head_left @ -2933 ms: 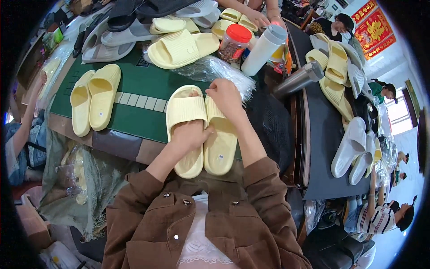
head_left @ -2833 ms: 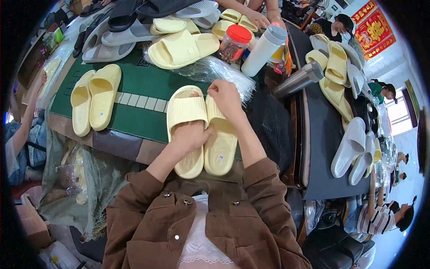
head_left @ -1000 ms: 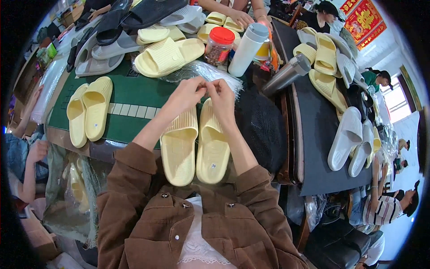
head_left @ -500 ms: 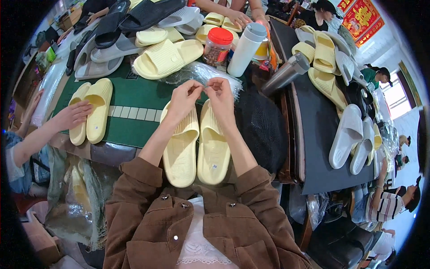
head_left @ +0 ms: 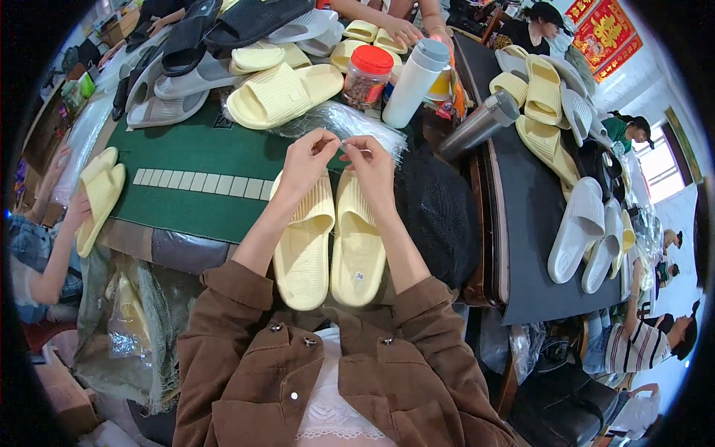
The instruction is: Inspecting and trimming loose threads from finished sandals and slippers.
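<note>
Slippers: a pair of pale yellow slippers point(head_left: 330, 249) lies side by side on the table edge, right in front of the person, touching each other.
Long axis: they run from 6 o'clock to 12 o'clock, heels near the person's body, toe ends far away.
Where from the hands: the slippers lie at 6 o'clock from both hands, just under the wrists.
Left hand point(head_left: 304, 162): it sits over the toe end of the left slipper, fingers pinched shut on something tiny and thin. I cannot tell what it is.
Right hand point(head_left: 372, 165): it sits over the toe end of the right slipper, fingers pinched the same way, almost touching the left hand.
Nearer hand: both are just as close, each above its own slipper.
Clear plastic bags point(head_left: 339, 123): at 12 o'clock, just past the fingertips.
Green mat point(head_left: 186, 160): at 9 o'clock from the slippers.
Red-lid jar point(head_left: 367, 76): farther out, at 12 o'clock.
White bottle point(head_left: 413, 74): just beside the jar, at 1 o'clock.
</note>
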Demonstrator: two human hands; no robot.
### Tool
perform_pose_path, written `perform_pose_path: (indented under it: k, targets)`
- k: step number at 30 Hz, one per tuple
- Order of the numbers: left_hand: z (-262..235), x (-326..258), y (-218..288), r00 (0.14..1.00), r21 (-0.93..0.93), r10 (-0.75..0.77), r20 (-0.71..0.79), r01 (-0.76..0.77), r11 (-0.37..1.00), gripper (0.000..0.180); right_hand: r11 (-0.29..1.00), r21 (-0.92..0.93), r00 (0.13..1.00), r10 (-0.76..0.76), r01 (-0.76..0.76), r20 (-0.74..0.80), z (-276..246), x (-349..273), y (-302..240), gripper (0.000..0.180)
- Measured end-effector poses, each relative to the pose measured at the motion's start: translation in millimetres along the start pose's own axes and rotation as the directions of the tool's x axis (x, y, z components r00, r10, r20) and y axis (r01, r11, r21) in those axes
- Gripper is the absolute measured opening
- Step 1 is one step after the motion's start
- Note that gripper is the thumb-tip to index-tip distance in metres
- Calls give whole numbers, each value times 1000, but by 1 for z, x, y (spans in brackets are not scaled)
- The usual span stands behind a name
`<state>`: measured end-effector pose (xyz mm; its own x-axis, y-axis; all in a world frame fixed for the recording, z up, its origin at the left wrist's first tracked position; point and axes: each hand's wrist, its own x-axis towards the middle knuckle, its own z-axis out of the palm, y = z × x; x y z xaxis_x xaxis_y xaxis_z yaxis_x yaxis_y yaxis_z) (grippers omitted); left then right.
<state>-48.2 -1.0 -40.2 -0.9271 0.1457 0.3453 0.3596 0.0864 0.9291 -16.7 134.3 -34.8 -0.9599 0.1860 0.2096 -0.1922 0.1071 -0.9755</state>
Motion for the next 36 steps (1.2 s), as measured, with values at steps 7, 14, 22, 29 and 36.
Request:
perform_pose_path:
  k: [7,14,22,29,36]
  targets:
    - [-1,3,-5,999,73,-23,28,21,997,15,997,-18,997,-69,69,23,3,1,2,11]
    - [-1,1,-4,996,25,-52,75,50,998,15,994,39,994,-104,103,24,5,2,6,11]
    - [1,-1,-1,999,17,-26,23,26,1000,11,999,23,998,-44,43,43,3,0,2,12]
    - [1,-3,0,999,31,2,42,-3,1000,15,998,70,996,-11,4,92,3,2,6,12]
    - [1,-1,6,999,68,43,-16,-42,997,12,997,66,996,39,-45,83,1,1,0,12]
